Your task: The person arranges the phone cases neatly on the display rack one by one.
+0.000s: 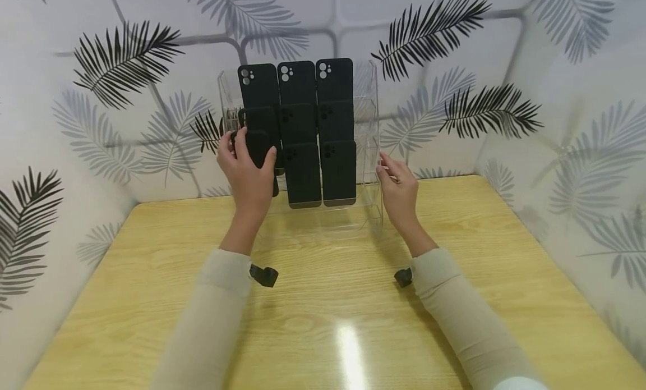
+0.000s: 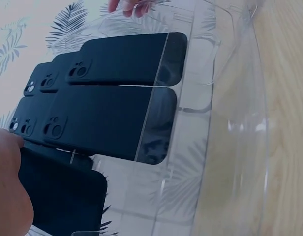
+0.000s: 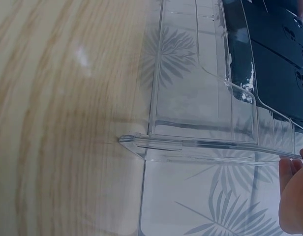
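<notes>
My left hand (image 1: 249,179) grips a black phone case (image 2: 63,191) at the left end of a clear acrylic display stand (image 1: 372,115). Thumb and fingers spread over its two sides. In the left wrist view this case sits askew beside the front-row case (image 2: 107,118). Black cases with camera cut-outs stand in stepped rows on the tiers, among them a back-row case (image 1: 298,84) and a front-row case (image 1: 339,171). At the stand's right side panel, my right hand (image 1: 400,191) pinches the clear edge, as the right wrist view also shows.
The stand sits on a light wood-grain table (image 1: 313,300), close to the wall (image 1: 328,8) with leaf prints. Its clear front lip (image 2: 262,123) reaches out over the tabletop. A small black camera (image 1: 264,276) is strapped at the left cuff, another camera (image 1: 403,277) at the right.
</notes>
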A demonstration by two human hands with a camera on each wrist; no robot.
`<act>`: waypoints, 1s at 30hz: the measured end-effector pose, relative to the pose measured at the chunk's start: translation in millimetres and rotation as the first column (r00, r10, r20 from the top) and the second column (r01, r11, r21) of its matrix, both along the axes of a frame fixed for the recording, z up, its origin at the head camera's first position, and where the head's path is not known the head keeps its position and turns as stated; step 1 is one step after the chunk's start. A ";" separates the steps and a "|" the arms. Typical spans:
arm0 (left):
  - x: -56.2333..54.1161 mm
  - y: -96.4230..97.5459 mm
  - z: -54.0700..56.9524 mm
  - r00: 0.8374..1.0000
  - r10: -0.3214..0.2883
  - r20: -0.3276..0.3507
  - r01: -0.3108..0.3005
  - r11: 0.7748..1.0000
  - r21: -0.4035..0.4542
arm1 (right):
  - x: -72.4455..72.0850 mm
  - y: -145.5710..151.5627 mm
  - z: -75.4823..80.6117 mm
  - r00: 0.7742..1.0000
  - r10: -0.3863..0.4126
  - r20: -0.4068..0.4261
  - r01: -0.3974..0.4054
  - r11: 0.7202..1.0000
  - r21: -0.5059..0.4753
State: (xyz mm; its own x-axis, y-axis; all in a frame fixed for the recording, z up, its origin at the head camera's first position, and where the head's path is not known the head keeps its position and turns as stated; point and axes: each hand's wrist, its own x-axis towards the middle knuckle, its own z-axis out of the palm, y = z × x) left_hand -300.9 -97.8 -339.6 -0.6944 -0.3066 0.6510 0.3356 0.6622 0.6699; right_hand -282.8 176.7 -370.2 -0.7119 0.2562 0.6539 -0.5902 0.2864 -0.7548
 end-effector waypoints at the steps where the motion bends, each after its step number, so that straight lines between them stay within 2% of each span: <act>1: -1.0 1.5 -1.6 1.000 0.016 0.009 -0.016 1.000 -0.002 | 0.0 0.4 -0.1 1.000 0.003 -0.001 -0.003 1.000 -0.001; 2: -1.5 3.2 -3.0 0.999 0.034 0.018 -0.034 0.999 -0.008 | 0.4 0.6 0.1 1.000 0.008 -0.005 -0.008 1.000 -0.002; 5: -2.4 8.1 -6.8 0.996 0.089 0.025 -0.088 0.995 -0.037 | -11.1 5.3 -11.1 1.000 0.015 -0.010 -0.015 1.000 -0.010; 9: -1.2 13.2 -10.3 0.993 0.121 0.009 -0.120 0.991 -0.052 | -26.7 11.3 -26.1 1.000 0.010 0.001 -0.010 1.000 -0.018; 17: -2.6 18.7 -20.6 0.994 0.107 -0.012 -0.107 0.993 -0.039 | -27.5 11.8 -26.4 1.000 -0.004 0.011 0.004 1.000 -0.001; 22: -1.9 20.4 -26.4 0.994 0.107 0.006 -0.107 0.994 -0.040 | -26.6 12.0 -27.1 1.000 0.003 0.026 -0.003 1.000 0.001; 30: -3.9 22.7 -35.0 0.992 0.129 -0.004 -0.129 0.990 -0.061 | -26.7 11.7 -26.3 0.999 -0.005 0.040 0.005 1.000 0.000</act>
